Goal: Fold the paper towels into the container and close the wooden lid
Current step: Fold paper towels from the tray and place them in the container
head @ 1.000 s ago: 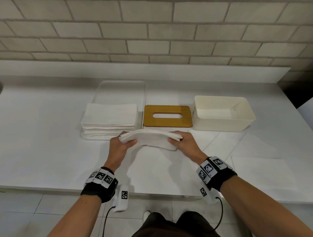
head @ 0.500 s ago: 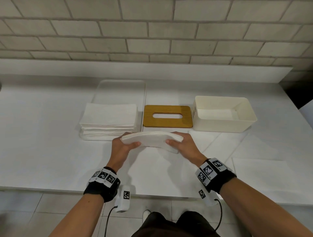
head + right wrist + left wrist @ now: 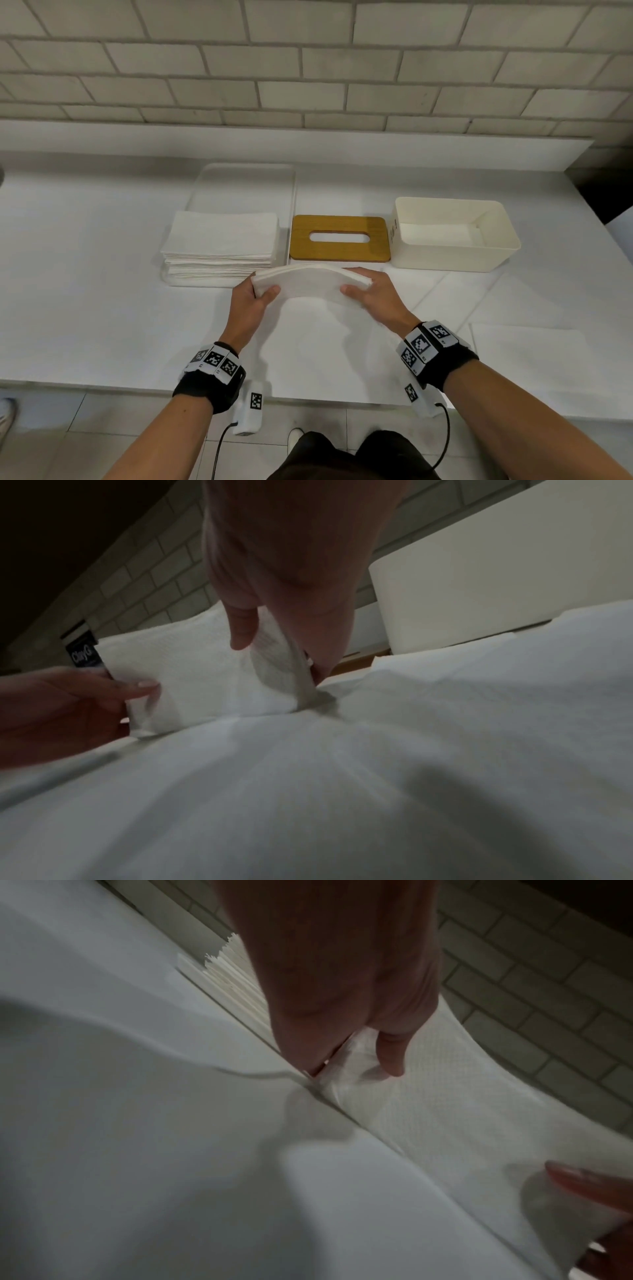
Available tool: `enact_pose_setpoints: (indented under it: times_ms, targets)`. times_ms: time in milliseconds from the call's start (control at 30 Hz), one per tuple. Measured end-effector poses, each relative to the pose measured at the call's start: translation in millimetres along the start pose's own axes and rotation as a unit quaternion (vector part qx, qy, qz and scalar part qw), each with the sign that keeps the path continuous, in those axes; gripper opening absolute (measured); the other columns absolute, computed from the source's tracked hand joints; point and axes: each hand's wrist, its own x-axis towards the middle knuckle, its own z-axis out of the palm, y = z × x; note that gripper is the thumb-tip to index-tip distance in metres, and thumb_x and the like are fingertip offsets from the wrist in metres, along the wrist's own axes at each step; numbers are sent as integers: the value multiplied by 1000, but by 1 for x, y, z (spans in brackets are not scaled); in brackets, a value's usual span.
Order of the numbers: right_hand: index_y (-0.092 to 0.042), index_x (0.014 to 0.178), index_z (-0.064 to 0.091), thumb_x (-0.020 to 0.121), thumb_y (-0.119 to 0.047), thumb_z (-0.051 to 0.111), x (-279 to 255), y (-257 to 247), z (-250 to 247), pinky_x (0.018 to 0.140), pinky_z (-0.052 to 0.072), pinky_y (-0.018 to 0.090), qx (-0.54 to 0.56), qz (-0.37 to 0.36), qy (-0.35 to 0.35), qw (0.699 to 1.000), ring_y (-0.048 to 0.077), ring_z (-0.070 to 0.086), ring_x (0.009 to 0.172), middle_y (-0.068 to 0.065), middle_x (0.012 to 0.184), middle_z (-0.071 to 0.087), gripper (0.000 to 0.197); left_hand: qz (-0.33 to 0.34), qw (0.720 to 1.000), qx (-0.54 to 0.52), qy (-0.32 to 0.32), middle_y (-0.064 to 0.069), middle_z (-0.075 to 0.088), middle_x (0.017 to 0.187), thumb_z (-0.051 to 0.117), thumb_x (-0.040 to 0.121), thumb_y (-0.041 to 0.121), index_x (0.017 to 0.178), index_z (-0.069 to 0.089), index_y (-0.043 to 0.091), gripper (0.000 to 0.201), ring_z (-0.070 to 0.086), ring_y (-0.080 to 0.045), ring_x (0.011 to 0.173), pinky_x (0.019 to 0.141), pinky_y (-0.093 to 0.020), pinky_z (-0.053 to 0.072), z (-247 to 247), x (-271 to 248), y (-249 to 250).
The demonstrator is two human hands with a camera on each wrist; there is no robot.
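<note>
Left hand, right hand pinch ends of arched bundle of embossed white paper towels; slotted wooden lid beyond; black label reads "ClayG".

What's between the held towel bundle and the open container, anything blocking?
Nothing visible blocks it. Left hand and right hand hold the towel bundle in front of the wooden lid. The container sits open to the right; the lid lies flat beside it, not over it.
</note>
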Motion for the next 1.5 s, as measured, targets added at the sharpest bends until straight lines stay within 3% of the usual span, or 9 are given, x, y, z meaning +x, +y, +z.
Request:
enact_pose_setpoints:
  times_ms: [267, 467, 567, 800, 900, 1067, 1267, 1433, 1500]
  targets:
    - [-10, 112, 66, 90, -13, 63, -3, -39, -39, 82, 54, 33, -38, -11, 32, 999, 21, 67, 93, 8, 104, 70, 22, 46, 998, 35, -3, 4, 67, 90, 63, 89, 3, 106, 63, 11, 19, 62, -4, 81, 73, -11, 49, 31, 9, 48]
    - [-11, 104, 64, 90, -9, 61, 7, -95, -150, 54, 48, 9, -87, -87, 144, 982, 2, 62, 71, -4, 87, 67, 14, 23, 998, 32, -40, 1, 68, 96, 63, 87, 5, 105, 63, 13, 19, 63, -18, 91, 77, -26, 51, 140, 38, 129]
    - [-8, 107, 64, 90, -6, 59, 22, -99, -204, 51, 49, 9, -127, -72, 193, 970, 15, 64, 76, 6, 95, 67, 18, -33, 997, 14, -63, -10, 67, 114, 63, 85, 1, 116, 63, 6, 32, 62, -24, 96, 80, -32, 53, 202, 57, 145]
    - [3, 111, 59, 89, -9, 57, 57, -66, -245, 88, 50, 39, -334, 66, 216, 915, 37, 59, 107, 21, 115, 64, 25, -35, 962, 264, -53, -13, 69, 106, 60, 83, 5, 99, 66, 1, 18, 66, -30, 96, 71, -28, 51, 278, 80, 132]
    - [1, 100, 56, 88, -4, 52, 64, -57, -243, 84, 45, 39, -393, 96, 199, 893, 40, 53, 107, 25, 112, 60, 14, -31, 932, 355, -71, -15, 66, 111, 55, 83, 3, 105, 62, -1, 24, 64, -32, 100, 77, -33, 53, 290, 83, 126]
    - [2, 124, 49, 89, -2, 47, 69, -50, -238, 94, 43, 41, -425, 124, 185, 878, 40, 50, 115, 25, 123, 54, 35, -27, 900, 426, -85, -16, 57, 125, 51, 88, 2, 115, 55, -2, 28, 60, -31, 110, 84, -32, 50, 305, 82, 125]
    - [2, 127, 50, 88, 3, 48, 58, -56, -222, 96, 42, 41, -479, 45, 188, 856, 39, 51, 116, 20, 129, 48, 38, 42, 886, 449, -106, -18, 51, 126, 47, 87, -2, 115, 53, -3, 29, 51, -35, 116, 86, -32, 43, 313, 75, 132]
    - [0, 119, 52, 99, -25, 39, 61, -48, -217, 92, 44, 38, -460, 187, 92, 863, 36, 55, 113, 20, 126, 55, 35, -51, 848, 472, -235, -16, 59, 117, 41, 94, 7, 117, 52, -5, 28, 58, -33, 111, 79, -32, 45, 312, 72, 120]
    - [-2, 122, 49, 99, -28, 36, 63, -46, -217, 93, 43, 38, -464, 210, 75, 857, 35, 55, 115, 18, 128, 55, 37, -62, 853, 458, -244, -9, 56, 92, 38, 96, 6, 93, 54, -3, 18, 59, -28, 93, 75, -29, 45, 308, 70, 120]
